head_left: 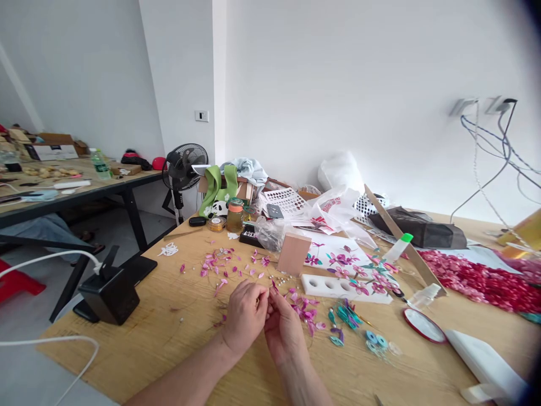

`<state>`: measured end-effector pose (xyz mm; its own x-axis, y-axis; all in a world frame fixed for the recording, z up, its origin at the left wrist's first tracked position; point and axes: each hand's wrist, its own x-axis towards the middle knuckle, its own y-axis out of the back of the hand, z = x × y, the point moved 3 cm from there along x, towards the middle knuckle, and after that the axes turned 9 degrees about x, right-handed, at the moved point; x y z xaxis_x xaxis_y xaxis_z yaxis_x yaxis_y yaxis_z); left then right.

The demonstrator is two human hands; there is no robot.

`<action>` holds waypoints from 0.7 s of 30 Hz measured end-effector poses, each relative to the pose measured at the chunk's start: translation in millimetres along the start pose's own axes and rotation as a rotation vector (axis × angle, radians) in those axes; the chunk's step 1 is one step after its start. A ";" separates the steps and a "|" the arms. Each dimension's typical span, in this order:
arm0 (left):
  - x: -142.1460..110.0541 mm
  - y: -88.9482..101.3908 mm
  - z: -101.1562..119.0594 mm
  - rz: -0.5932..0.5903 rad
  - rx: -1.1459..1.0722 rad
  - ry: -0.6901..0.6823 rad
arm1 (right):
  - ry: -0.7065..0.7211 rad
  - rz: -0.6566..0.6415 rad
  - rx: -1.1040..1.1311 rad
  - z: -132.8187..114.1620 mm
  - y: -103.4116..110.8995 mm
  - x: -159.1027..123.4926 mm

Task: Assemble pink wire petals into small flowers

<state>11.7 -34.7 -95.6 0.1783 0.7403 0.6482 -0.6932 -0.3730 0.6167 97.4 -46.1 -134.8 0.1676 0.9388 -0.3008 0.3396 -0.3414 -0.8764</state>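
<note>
Over the front middle of the wooden table, my left hand and my right hand meet at the fingertips. A small magenta petal sticks up from the pinch of my right hand. My left fingers are curled closed against the right ones, and what they grip is hidden. Loose pink-purple petals lie just right of my hands, and more scattered petals lie beyond them. Teal and purple wired pieces sit farther right, near light-blue spools.
A white block with holes holds finished-looking pink flowers behind my hands. Beside it stands a pinkish block. A green-capped bottle, a red-rimmed round dish and a dark red petal heap are right; a black power adapter is left.
</note>
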 end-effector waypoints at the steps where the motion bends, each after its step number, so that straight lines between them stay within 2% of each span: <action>1: 0.4 -0.8 -0.9 -0.017 -0.038 0.030 | 0.015 0.004 -0.008 -1.0 0.0 0.2; 7: 1.5 -13.5 -9.3 -0.187 -0.434 0.307 | 0.145 -0.029 -0.113 -10.4 -1.4 2.0; 10: 2.3 -18.6 -10.4 -0.266 -0.637 0.399 | 0.191 -0.037 -0.167 -13.8 -2.2 2.6; 16: 6.9 -18.3 -11.0 -0.320 -0.814 0.510 | 0.201 -0.025 -0.172 -16.8 -3.1 2.7; 21: 7.6 -20.2 -8.6 -0.437 -0.913 0.527 | 0.226 -0.030 -0.168 -21.5 -0.6 5.7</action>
<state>21.1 -16.8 -107.0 0.3636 0.9298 0.0567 -0.9312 0.3611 0.0491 118.1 -41.5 -127.9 0.3508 0.9213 -0.1677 0.4932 -0.3339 -0.8032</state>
